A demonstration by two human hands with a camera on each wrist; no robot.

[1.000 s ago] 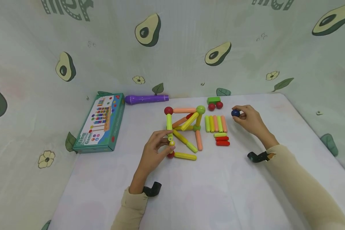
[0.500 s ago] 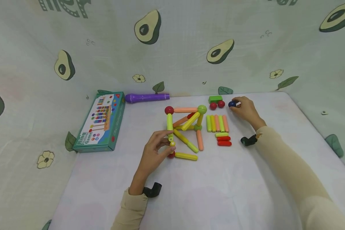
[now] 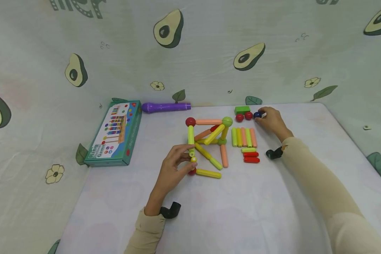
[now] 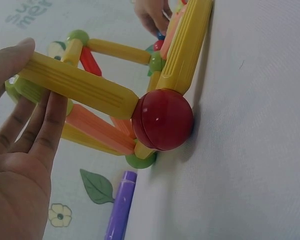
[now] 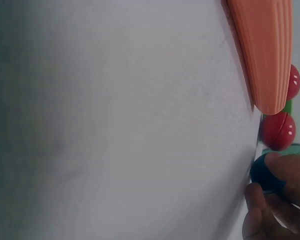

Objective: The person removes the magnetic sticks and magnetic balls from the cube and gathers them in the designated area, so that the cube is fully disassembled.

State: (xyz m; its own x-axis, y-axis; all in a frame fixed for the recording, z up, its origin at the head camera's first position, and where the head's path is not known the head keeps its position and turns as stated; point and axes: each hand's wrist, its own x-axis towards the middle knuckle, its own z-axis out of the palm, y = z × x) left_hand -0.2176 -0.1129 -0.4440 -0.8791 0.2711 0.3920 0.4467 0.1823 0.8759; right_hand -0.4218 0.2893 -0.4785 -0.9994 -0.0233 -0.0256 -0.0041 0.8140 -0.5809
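Observation:
My left hand (image 3: 171, 171) pinches the top end of an upright yellow magnetic rod (image 4: 80, 86), its thumb on that end. The rod's foot meets a red ball (image 4: 165, 120) on the table. Behind it stands a frame of rods and balls, with a red ball (image 3: 190, 121) and a green ball (image 3: 227, 121) at its upper corners. At the back right, my right hand (image 3: 274, 121) holds a dark blue ball (image 5: 262, 175) between thumb and fingers. That ball is at the table, beside a loose red ball (image 5: 278, 131).
Loose rods (image 3: 243, 137) lie in a row right of the frame, with short red rods (image 3: 251, 159) below. A green block (image 3: 242, 110) sits behind the red balls. A game box (image 3: 114, 134) and a purple microphone-shaped toy (image 3: 166, 107) lie at the back left.
My right hand has carried the blue ball back and left, up to the row of red balls. My left hand keeps its pinch on the yellow rod. The head view has shifted slightly.

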